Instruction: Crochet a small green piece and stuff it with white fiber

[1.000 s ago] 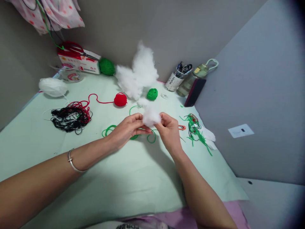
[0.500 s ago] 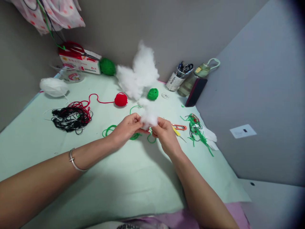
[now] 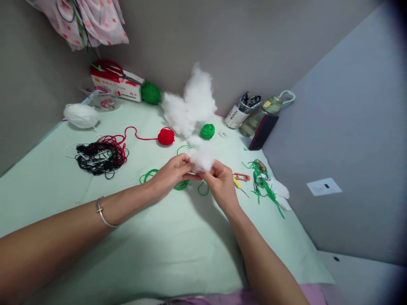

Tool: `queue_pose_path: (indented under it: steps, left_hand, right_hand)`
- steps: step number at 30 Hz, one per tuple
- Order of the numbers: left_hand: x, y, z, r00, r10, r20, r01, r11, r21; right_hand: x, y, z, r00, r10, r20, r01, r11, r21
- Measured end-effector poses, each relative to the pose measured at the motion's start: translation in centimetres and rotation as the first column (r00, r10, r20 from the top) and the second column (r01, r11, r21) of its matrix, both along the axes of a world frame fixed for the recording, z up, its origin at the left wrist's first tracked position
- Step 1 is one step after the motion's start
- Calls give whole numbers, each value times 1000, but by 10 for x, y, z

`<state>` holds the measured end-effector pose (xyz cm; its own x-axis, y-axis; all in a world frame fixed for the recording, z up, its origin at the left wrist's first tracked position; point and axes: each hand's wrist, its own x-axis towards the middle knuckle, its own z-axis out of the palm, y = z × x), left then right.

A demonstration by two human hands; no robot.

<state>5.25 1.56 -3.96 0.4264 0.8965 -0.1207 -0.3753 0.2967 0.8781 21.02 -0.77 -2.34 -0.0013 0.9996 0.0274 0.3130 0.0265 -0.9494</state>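
Note:
Over the middle of the table, a small tuft of white stuffing fibre (image 3: 202, 158) is pinched between both hands. My left hand (image 3: 171, 176) has its fingers closed on the tuft's left side. From the right, my right hand (image 3: 220, 182) grips its lower edge with thumb and fingers. The fingertips nearly meet, partly covered by the fluff; whether anything else is in them cannot be seen. Loops of green yarn (image 3: 148, 174) lie below and beside my left hand. Behind the tuft stands a large heap of white stuffing (image 3: 190, 103).
Red yarn ball (image 3: 165, 136), small green ball (image 3: 207, 131) and tangled black yarn (image 3: 100, 159) lie around. Right of my hands are a yellow-handled hook (image 3: 238, 184), an orange cutter (image 3: 242, 177) and green scraps (image 3: 265, 186). A phone (image 3: 263, 132) leans by a bottle (image 3: 270, 106).
The camera view has shifted, so the table things sit slightly lower and further right. Both hands still hold the tuft, with only slight finger movement.

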Motion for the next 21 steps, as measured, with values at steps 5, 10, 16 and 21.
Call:
queue_pose_path:
  steps: [5,10,16,21]
  left_hand:
    - [1,-3,1,998,-37,41,38,999,-17]
    - [2,-3,-1,1000,-9,6,9,999,-42]
    - [2,0,-2,998,44,-48,-42,999,25]
    - [-1,3,-4,977,200,-71,-185,967,174]
  right_hand:
    - [8,7,-5,994,-56,-90,51,997,-63]
    - [6,3,2,997,14,-74,-19,997,-73]
    - [-12,-20,19,987,150,59,-144,985,-94]
    - [-15,-16,9,988,147,54,-141,985,-103]
